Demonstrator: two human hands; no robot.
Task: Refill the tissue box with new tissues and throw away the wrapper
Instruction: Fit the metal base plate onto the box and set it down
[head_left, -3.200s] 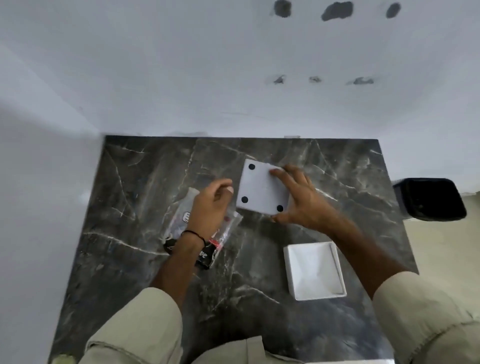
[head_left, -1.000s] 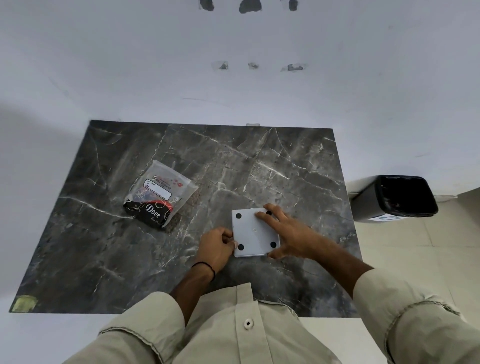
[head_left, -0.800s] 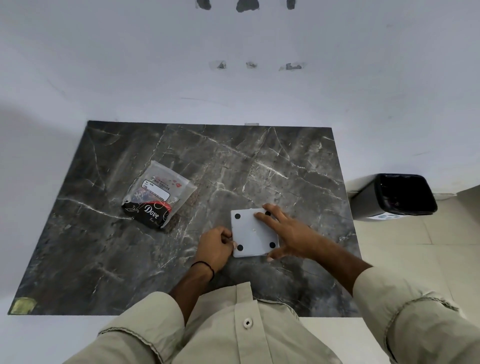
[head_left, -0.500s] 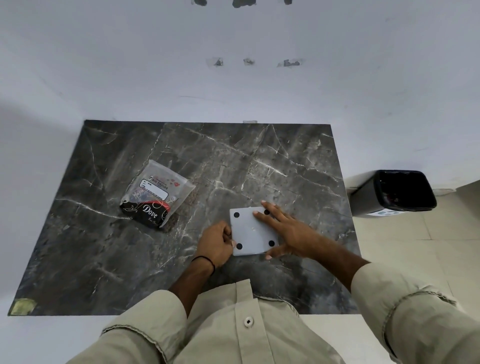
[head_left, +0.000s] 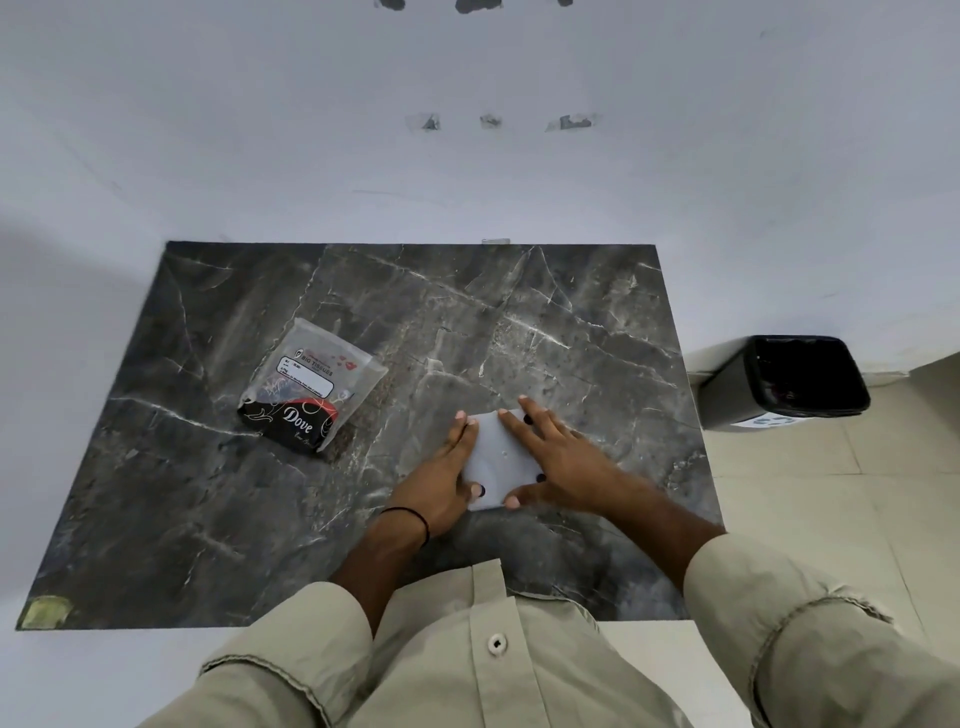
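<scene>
The white tissue box (head_left: 493, 457) lies upside down on the dark marble table (head_left: 519, 322), near its front edge, with small black feet showing on its base. My left hand (head_left: 441, 483) clasps the box's left side, fingers stretched along the edge and thumb at the front corner. My right hand (head_left: 561, 462) lies spread over the right part of the base, its thumb hooked on the front edge. The tissue wrapper (head_left: 311, 384), clear plastic with a black and red "Dove" print, lies flat on the table to the left, apart from both hands.
A black waste bin (head_left: 800, 379) with a dark liner stands on the tiled floor just right of the table. White walls border the table at the back and left. A yellowish patch (head_left: 44, 610) marks the table's front left corner.
My left hand has gone from a fist at the box's front left corner to fingers laid along its left side. My right hand has slid further over the base. The wrapper has not moved.
</scene>
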